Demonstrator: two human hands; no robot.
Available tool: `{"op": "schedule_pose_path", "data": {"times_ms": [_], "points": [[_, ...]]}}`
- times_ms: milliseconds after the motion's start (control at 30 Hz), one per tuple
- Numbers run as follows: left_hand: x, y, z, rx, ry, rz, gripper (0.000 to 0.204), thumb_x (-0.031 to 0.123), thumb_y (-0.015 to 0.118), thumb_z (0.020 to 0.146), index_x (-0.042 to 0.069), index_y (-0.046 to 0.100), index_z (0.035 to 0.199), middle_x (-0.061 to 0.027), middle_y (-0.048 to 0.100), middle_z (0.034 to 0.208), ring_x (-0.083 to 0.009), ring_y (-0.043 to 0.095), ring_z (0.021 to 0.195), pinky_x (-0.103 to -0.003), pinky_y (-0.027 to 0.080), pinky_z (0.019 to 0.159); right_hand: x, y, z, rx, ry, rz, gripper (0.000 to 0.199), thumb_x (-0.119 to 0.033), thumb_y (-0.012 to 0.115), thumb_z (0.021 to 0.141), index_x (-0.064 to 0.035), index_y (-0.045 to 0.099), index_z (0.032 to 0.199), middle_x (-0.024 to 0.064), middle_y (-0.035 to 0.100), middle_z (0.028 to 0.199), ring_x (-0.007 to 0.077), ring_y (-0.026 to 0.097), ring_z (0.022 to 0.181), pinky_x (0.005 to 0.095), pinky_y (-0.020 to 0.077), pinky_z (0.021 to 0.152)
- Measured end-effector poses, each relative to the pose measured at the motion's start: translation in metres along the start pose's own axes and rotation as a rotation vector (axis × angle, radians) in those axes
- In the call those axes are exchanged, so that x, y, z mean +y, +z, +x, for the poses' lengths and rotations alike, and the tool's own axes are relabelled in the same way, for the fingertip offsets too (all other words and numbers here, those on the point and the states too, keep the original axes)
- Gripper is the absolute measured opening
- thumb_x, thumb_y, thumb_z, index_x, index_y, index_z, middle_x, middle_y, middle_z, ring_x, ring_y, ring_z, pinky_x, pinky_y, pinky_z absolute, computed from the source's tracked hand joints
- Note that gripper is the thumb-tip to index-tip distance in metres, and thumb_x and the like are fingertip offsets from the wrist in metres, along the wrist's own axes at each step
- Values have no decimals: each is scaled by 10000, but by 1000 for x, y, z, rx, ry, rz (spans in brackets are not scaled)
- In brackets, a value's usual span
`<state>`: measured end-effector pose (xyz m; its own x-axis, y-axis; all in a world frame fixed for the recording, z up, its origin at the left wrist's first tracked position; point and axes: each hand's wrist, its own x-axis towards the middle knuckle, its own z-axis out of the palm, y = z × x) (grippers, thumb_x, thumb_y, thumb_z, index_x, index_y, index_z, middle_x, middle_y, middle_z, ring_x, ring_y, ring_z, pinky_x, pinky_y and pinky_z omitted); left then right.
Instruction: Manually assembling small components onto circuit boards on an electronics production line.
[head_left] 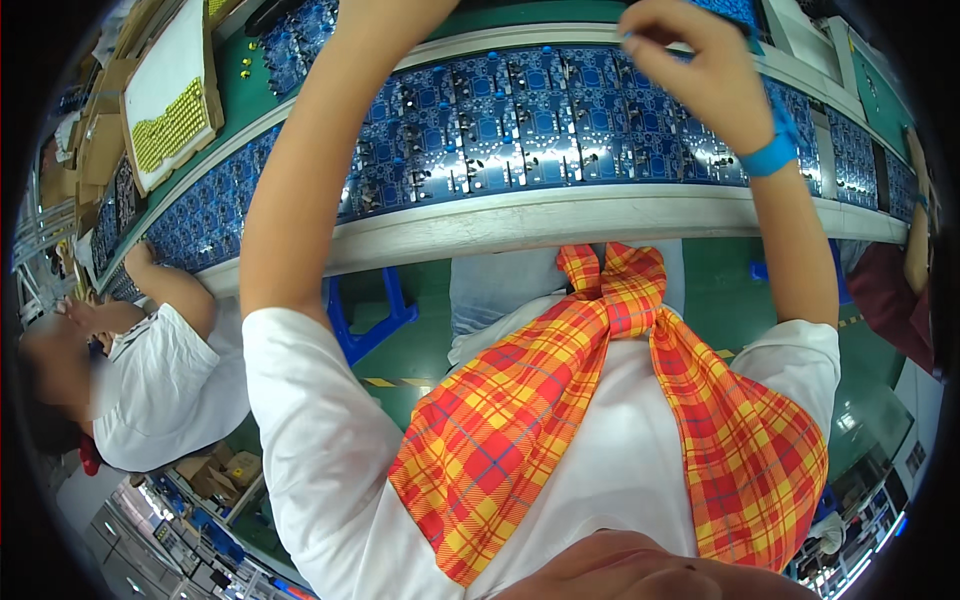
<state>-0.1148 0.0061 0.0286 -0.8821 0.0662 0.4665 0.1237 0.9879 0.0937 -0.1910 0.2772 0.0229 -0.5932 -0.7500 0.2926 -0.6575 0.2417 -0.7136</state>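
Observation:
My right hand [705, 75], with a blue strap [770, 155] around its wrist, is over the far edge of a long row of blue circuit boards [490, 125]. Its thumb and forefinger come together at a tiny blue part [628, 37], too small to name surely. At the top edge, my left hand [395, 12] reaches past the boards; its fingers are cut off by the picture's rim. Small components stand on the boards, several of them blue.
A pale rail [560, 215] borders the boards on my side. At the left lies a cardboard tray [213, 95] with rows of yellow parts; loose yellow parts [247, 68] are beside it. Co-workers sit left [165, 390] and right [890, 300]. A blue stool [375, 315] stands below.

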Motion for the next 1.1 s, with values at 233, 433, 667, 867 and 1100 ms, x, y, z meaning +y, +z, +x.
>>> {"op": "schedule_pose_path", "data": {"times_ms": [233, 433, 667, 867, 1100], "points": [[-7, 27, 19, 53, -44, 125, 135, 217, 698, 872, 122, 793, 876, -83, 734, 907, -312, 647, 968, -471, 453, 855, 1, 45, 1, -278, -184, -219, 143, -105, 688, 916, -10, 720, 1019, 152, 699, 1018, 338, 682, 926, 399, 560, 818], [-8, 34, 12, 214, -70, 7, 136, 222, 689, 879, 131, 778, 925, -98, 734, 886, -304, 664, 923, -469, 441, 844, -3, 54, 0, -253, -364, -550, 138, -89, 688, 887, -16, 715, 1001, 140, 666, 945, 343, 661, 918, 418, 548, 814], [4, 10, -2, 163, -149, -329, 135, 140, 675, 903, 40, 735, 970, -150, 739, 911, -347, 696, 828, -435, 519, 774, -11, 52, 5, -249, -411, -709, 83, -76, 684, 871, -23, 702, 932, 130, 645, 917, 338, 663, 932, 421, 555, 811], [25, -7, -23, 86, -168, -811, 151, 80, 659, 915, -19, 709, 1018, -190, 734, 923, -364, 707, 781, -377, 559, 691, -14, 48, 14, -326, -424, -799, 66, -69, 689, 852, -36, 702, 908, 118, 658, 940, 330, 674, 942, 417, 567, 802], [29, -14, -45, -125, -87, -616, 210, 93, 698, 886, -1, 729, 1072, -169, 707, 911, -368, 671, 894, -398, 532, 802, -17, 54, 26, -392, -442, -831, 52, -88, 689, 844, -50, 724, 836, 122, 681, 876, 333, 700, 877, 424, 577, 780]]}}
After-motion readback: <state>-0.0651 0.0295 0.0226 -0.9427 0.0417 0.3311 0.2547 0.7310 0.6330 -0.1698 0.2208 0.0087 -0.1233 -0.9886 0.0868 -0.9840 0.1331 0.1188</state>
